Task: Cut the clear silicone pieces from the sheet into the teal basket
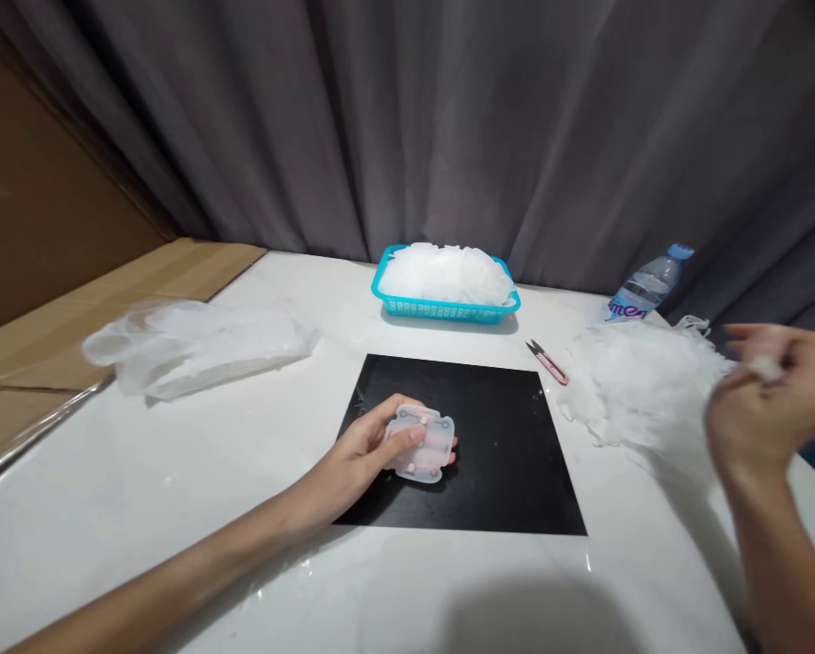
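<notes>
A translucent piece [438, 446] is being grasped by the left hand [367, 447]; the right hand [775, 400] is being held well apart, its grip too blurred to tell.

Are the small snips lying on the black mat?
No, the snips lie on the white table, beyond the mat's right edge.

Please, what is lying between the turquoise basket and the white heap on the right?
In the head view, pink-handled thread snips lie between the turquoise basket and the white heap.
</notes>
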Motion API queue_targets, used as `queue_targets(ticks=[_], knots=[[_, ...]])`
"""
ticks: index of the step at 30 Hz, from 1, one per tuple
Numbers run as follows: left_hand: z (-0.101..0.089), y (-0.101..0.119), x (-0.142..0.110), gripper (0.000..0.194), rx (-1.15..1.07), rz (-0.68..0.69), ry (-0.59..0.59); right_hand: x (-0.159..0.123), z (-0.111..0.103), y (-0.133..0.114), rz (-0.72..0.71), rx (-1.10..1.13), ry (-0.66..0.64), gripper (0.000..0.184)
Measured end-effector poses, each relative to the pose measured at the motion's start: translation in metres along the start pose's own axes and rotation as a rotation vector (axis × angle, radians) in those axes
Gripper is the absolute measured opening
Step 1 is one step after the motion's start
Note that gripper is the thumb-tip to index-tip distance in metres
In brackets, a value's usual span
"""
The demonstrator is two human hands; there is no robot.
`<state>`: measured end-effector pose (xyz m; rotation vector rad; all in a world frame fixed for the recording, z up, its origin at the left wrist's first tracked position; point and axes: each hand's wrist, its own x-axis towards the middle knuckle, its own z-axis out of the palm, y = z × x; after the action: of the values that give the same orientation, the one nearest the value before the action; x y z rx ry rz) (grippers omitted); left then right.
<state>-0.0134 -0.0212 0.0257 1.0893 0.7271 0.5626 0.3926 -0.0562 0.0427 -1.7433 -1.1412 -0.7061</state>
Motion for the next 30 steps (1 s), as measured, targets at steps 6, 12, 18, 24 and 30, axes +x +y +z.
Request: queue_targets(ticks=[6, 12, 18, 24, 30], knots=[[-0.005, -0.007, 0.000, 0.036, -0.003, 0.000, -0.048, -0.071, 0.009, -0.094, -0.439, 0.289, -0.455, 0.012], [-0.006, -0.010, -0.002, 0.036, -0.012, -0.005, -0.041, -0.115, 0.002, -0.126, -0.575, 0.425, -0.747, 0.043], [-0.001, -0.006, -0.007, 0.036, 0.139, 0.011, -0.034, -0.120, -0.004, -0.133, -0.628, 0.450, -0.805, 0.042], [-0.013, -0.008, 0.001, 0.035, 0.251, 0.120, 0.038, -0.126, 0.011, -0.123, -0.627, 0.361, -0.782, 0.028], [-0.055, 0.055, 0.061, 0.038, 0.478, 0.430, 0.314, -0.130, 0.022, -0.117, -0.646, 0.338, -0.722, 0.020]])
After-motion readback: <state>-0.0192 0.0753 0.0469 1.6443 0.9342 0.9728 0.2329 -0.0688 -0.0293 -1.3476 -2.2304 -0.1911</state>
